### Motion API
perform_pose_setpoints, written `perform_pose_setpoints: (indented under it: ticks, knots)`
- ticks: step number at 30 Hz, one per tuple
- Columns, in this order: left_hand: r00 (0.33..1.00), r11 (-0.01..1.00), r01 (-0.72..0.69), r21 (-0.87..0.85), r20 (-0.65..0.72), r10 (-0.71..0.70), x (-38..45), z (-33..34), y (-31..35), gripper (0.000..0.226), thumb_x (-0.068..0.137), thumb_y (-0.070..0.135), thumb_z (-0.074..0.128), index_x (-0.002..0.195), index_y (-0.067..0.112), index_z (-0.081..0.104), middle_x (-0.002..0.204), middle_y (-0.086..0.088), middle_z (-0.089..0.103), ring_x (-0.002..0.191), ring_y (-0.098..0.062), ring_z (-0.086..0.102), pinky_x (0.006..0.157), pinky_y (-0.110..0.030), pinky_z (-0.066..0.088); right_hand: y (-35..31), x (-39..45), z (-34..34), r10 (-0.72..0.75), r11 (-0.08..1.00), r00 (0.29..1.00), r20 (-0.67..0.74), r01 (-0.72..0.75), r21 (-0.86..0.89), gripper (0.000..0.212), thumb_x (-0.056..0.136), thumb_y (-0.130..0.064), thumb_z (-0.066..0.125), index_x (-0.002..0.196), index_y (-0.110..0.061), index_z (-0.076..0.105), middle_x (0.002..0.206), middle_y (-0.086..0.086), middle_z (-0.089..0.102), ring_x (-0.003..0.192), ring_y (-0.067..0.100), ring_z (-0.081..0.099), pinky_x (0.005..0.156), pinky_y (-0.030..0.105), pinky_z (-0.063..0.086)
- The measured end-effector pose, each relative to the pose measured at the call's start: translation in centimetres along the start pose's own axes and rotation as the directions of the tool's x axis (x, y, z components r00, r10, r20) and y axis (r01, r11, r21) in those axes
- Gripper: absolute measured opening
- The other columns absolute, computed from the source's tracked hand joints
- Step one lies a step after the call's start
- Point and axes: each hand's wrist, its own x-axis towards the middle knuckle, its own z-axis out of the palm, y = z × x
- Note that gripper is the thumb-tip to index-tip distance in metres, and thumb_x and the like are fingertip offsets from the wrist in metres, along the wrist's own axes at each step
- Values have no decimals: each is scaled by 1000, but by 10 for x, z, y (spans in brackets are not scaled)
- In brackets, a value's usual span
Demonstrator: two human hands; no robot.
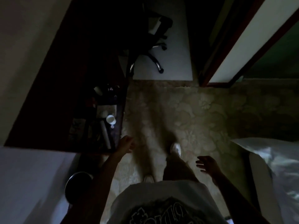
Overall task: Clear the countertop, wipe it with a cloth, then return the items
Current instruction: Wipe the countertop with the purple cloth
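Your left hand [127, 143] hangs forward, fingers loosely curled, holding nothing. Your right hand [205, 164] reaches out low, fingers spread and empty, both forearms bare.

Dark wooden countertop [53, 97] bears a white round cup [111, 119], a pale upright cylinder [106, 135], and dim clutter.

So the countertop [77, 110] runs along the left side, and everything's placed off that. On it, near its right edge, sits a cup [111, 119], with a tube [106, 135] lying just beside it, toward the person. Past the countertop's far end stands an office chair [150, 44]. Well to the right of the countertop, across the carpet [186, 110], is a bed [275, 167]. A round stool [77, 186] sits below the countertop's near end.
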Motion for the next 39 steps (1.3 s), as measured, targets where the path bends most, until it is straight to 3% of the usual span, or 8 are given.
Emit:
perform_pose_setpoints:
  ticks: [7, 10, 14, 17, 22, 26, 33, 39]
  knots:
    - [983, 961, 19, -275, -172, -69, 61, -3, 99, 21, 101, 26, 46, 94, 12, 60, 80, -3, 66, 68, -15, 61, 63, -25, 42, -237, 113, 51, -238, 947, 929, 285, 287, -144, 31, 88, -13, 60, 109, 10, 59, 99, 34, 62, 80, 33, 59, 63, 29, 46]
    - [958, 925, -103, -366, -287, -7, 62, -16, 161, 20, 100, 20, 47, 94, 9, 62, 78, -3, 66, 66, -15, 61, 59, -26, 43, -341, 142, 85, -377, 848, 835, 400, 485, -214, 26, 67, -35, 69, 92, -31, 69, 111, 24, 66, 99, 37, 63, 79, 26, 45]
    - [822, 891, -385, -240, -529, 212, 45, -55, 262, 19, 99, 13, 47, 90, 18, 63, 84, -1, 67, 74, -17, 61, 69, -32, 49, -502, 100, 164, -674, 595, 538, 506, 802, -60, 17, 92, -6, 59, 105, -17, 57, 108, 5, 66, 103, 17, 62, 91, 15, 47]
    - [645, 773, -607, -185, -684, 342, 25, -100, 339, 15, 92, 26, 56, 96, 15, 64, 83, 1, 67, 75, -12, 63, 68, -27, 50, -606, 61, 227, -745, 393, 277, 607, 917, 63, 16, 94, -24, 59, 108, -17, 60, 105, -10, 64, 98, -10, 59, 83, 7, 44]
    - [340, 691, -720, 59, -838, 426, 5, -171, 430, 12, 97, 32, 56, 95, 21, 61, 84, 3, 68, 72, -11, 65, 66, -34, 54, -744, 14, 315, -774, -79, -190, 604, 976, 205, 30, 97, -39, 49, 119, -20, 56, 121, -4, 58, 111, 7, 57, 91, 21, 46]
    - [210, 724, -679, 118, -914, 346, 8, -205, 462, 10, 98, 30, 55, 93, 22, 58, 85, 3, 66, 77, -9, 66, 69, -23, 51, -822, 0, 367, -685, -332, -345, 642, 932, 146, 35, 98, -38, 46, 126, -19, 54, 126, -2, 53, 115, 11, 53, 97, 28, 45]
    - [25, 820, -553, 148, -981, 194, 20, -208, 488, 14, 96, 31, 55, 84, 24, 56, 83, 6, 62, 74, -7, 63, 65, -24, 51, -898, 37, 435, -422, -697, -251, 871, 704, -134, 58, 98, -55, 25, 147, -26, 33, 157, -4, 30, 143, 18, 31, 116, 38, 23]
    - [-308, 924, -365, 113, -952, -5, 49, -203, 515, 23, 95, 31, 56, 77, 19, 50, 72, 6, 53, 64, -10, 56, 59, -36, 46, -913, 47, 453, -193, -796, -207, 959, 605, -29, 74, 93, -65, 6, 155, -24, 3, 164, -4, -3, 150, 11, -3, 123, 41, -2]
